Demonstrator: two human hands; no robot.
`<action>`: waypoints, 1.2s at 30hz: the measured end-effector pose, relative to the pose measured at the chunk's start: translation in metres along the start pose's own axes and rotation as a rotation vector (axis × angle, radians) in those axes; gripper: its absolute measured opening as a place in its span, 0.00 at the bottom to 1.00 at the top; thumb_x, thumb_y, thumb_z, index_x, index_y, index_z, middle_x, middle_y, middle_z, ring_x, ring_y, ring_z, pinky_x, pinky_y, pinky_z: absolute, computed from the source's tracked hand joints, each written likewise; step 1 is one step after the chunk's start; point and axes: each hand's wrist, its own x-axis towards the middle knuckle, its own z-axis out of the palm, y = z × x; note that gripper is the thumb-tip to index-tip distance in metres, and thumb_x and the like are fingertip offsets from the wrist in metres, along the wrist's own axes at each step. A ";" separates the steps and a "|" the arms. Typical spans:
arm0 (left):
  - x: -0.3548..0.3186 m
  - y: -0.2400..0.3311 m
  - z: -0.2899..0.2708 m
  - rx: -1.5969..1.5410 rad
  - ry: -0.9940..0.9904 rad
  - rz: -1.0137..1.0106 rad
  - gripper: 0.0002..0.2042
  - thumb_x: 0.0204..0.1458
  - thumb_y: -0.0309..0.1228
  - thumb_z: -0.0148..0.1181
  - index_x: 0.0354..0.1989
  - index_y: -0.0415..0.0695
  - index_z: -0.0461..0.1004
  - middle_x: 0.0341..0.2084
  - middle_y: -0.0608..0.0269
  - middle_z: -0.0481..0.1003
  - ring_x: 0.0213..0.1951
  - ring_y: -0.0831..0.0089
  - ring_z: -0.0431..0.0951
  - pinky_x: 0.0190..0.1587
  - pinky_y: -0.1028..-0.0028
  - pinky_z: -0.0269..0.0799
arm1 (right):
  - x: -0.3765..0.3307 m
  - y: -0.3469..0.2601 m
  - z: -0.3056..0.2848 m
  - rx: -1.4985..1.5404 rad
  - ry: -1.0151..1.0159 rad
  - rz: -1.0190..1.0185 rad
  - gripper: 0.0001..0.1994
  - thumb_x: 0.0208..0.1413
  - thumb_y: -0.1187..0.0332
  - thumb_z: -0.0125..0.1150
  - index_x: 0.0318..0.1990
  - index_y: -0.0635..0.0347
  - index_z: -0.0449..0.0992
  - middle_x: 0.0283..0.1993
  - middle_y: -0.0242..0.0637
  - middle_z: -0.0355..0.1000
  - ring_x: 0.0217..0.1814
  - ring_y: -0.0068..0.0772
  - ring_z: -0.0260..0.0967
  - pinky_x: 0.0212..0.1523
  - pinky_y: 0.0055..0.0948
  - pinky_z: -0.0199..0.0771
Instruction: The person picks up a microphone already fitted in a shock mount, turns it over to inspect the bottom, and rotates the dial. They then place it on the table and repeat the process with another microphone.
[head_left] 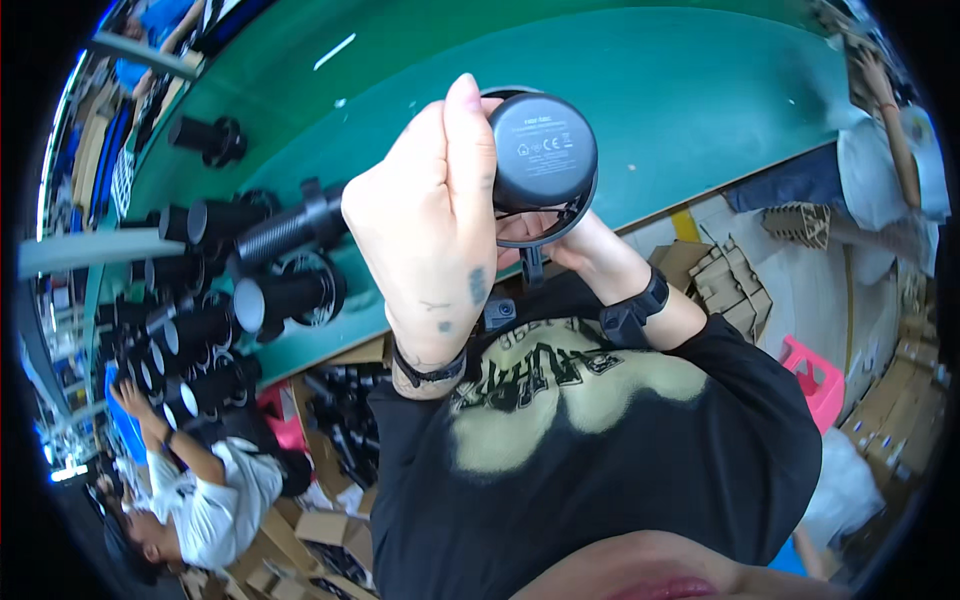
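Above the green workbench (700,90), I hold up a black cylindrical device (545,150), its round end turned toward me with small pale print on it. A black ring mount (520,242) surrounds the cylinder, and a short bracket hangs from it. My left hand (430,200) is closed on the device's left side, its thumb laid along the edge. Behind and below, my right hand (568,240) grips the ring mount; its fingers show partly through the gap, the rest is hidden. A ribbed black cylinder (290,228) lies on the bench beyond my left wrist.
Several similar black cylinders with rings (285,300) crowd the bench's left side; another (208,140) lies farther back. A co-worker (215,490) sits lower left, another person (880,150) far right. Cardboard boxes (735,290) and a pink stool (815,385) stand on the floor.
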 end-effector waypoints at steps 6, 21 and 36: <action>0.019 0.012 0.045 0.006 -0.203 0.088 0.10 0.59 0.32 0.54 0.31 0.38 0.77 0.17 0.54 0.74 0.17 0.62 0.75 0.22 0.72 0.68 | -0.015 -0.025 -0.040 0.143 0.124 -0.039 0.28 0.63 0.46 0.39 0.60 0.58 0.60 0.40 0.47 0.73 0.32 0.52 0.77 0.31 0.44 0.84; -0.058 0.112 0.166 -0.340 -0.611 1.214 0.20 0.43 0.30 0.66 0.48 0.50 0.76 0.44 0.60 0.74 0.46 0.63 0.74 0.53 0.60 0.67 | -0.224 -0.062 -0.099 0.414 0.636 -0.366 0.24 0.62 0.50 0.42 0.58 0.56 0.63 0.39 0.44 0.73 0.34 0.48 0.76 0.31 0.41 0.82; -0.126 0.143 0.181 -0.504 -0.661 1.273 0.25 0.44 0.29 0.61 0.55 0.60 0.70 0.49 0.50 0.70 0.52 0.57 0.70 0.58 0.53 0.59 | -0.292 -0.044 -0.084 0.370 0.803 -0.454 0.23 0.62 0.53 0.44 0.58 0.57 0.62 0.38 0.42 0.72 0.33 0.43 0.74 0.31 0.38 0.80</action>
